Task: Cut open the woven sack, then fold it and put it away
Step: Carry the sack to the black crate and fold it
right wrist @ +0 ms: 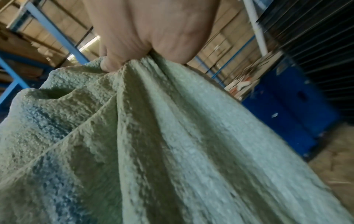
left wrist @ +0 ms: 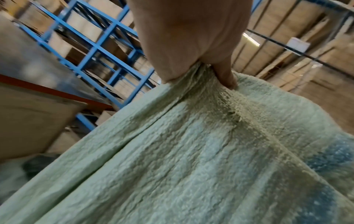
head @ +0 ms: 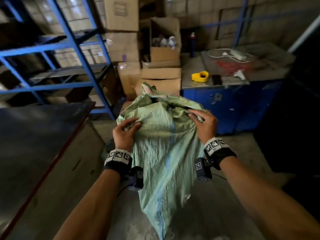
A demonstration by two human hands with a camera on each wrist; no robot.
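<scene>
A crumpled pale green woven sack (head: pixel 164 144) with a faded blue stripe hangs in the air in front of me, its lower end trailing toward the floor. My left hand (head: pixel 125 129) grips a bunch of the sack's upper left part, thumb and fingers curled into the cloth. My right hand (head: pixel 201 121) grips the upper right part beside the sack's bunched, frayed top. The left wrist view shows the left hand (left wrist: pixel 193 50) pinching the sack (left wrist: pixel 191 151); the right wrist view shows the right hand (right wrist: pixel 145 34) bunching the sack (right wrist: pixel 153 144).
A dark table (head: pixel 34 135) with a red edge stands to my left, with blue shelving (head: pixel 57 49) behind it. A blue cabinet (head: pixel 233 101) at right carries a yellow tape dispenser (head: pixel 200 76), a power strip and red cord. Stacked cardboard boxes (head: pixel 161 54) fill the back.
</scene>
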